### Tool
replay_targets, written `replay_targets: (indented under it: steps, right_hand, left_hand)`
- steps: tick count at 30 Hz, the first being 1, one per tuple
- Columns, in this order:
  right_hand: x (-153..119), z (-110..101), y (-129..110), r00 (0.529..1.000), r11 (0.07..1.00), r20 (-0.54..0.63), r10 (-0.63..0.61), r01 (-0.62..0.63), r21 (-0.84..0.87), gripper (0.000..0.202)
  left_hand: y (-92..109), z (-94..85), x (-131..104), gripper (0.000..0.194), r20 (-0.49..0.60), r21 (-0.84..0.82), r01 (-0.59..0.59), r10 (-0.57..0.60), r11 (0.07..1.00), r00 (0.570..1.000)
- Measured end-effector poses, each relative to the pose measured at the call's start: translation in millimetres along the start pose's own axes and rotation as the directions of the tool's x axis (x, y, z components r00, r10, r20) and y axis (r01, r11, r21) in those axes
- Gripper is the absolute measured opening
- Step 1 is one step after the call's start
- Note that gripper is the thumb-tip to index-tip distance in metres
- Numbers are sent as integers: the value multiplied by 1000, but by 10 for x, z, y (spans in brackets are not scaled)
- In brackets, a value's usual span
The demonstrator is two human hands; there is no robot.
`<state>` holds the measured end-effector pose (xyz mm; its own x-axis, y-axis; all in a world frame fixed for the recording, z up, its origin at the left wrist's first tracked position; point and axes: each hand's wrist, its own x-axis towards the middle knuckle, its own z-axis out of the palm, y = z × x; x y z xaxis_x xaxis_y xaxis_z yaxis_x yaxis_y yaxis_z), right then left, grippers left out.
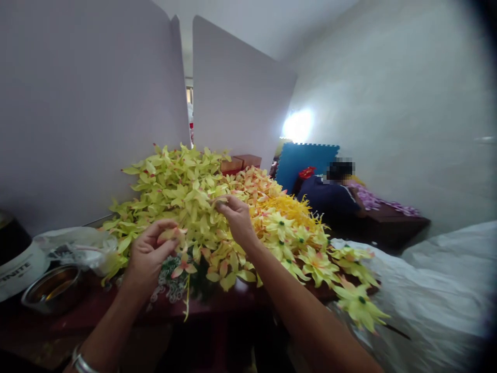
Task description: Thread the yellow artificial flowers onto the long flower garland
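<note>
My left hand [149, 248] is closed on a pink-tinged yellow petal piece [171, 235], held above the front of the table. My right hand [235, 215] reaches into the middle of the heap, its thumb and fingers pinched at a pale petal piece [220, 200]. Yellow-green artificial petals [174, 181] are piled high behind both hands. To the right lie orange-pink petals [254, 181], yellow stamen strands [291, 207] and assembled artificial flowers [282, 225] with dark green centres. Below my left hand are small dark green and whitish pieces [173, 277], partly covered.
A metal bowl [52, 290] with amber contents and a white container [19, 267] stand at left, near clear plastic bags [81, 246]. White plastic sheeting [446, 274] lies at right. Grey panels [236, 88] rise behind. Another person [326, 194] sits by a table with purple petals [368, 197].
</note>
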<state>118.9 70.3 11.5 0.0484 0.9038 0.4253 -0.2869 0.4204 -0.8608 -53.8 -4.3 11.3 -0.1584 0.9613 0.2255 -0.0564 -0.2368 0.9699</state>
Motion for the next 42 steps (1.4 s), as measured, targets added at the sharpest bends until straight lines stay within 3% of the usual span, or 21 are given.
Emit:
replay_targets:
  steps: [5,11,16,20,30,42]
  right_hand:
    - [-82,-16,-61,997,985,13,82,-83,153,13]
    - [-344,103,-137,972,938,55,229,-236,255,16]
    - [-606,199,-239,967,941,99,234,-251,228,11]
    - [-742,236,-245,956,934,156,250,-280,221,10]
    - [-883,261,-29,942,922,192,277,-317,224,16]
    - [-1023,227,101,986,991,101,133,-130,-32,13]
  left_hand:
    - [-116,-37,-202,36,55,-123,67,-60,990,997]
    - [-197,-39,-359,38,65,-92,85,-79,992,995]
    - [-271,28,-463,33,-31,-42,21,-22,999,999]
    - [-283,71,-529,30,-48,-24,23,-25,999,999]
    - [-392,62,-551,31,27,-31,40,-40,999,999]
    - [-376,122,-623,34,33,-103,62,-59,993,998]
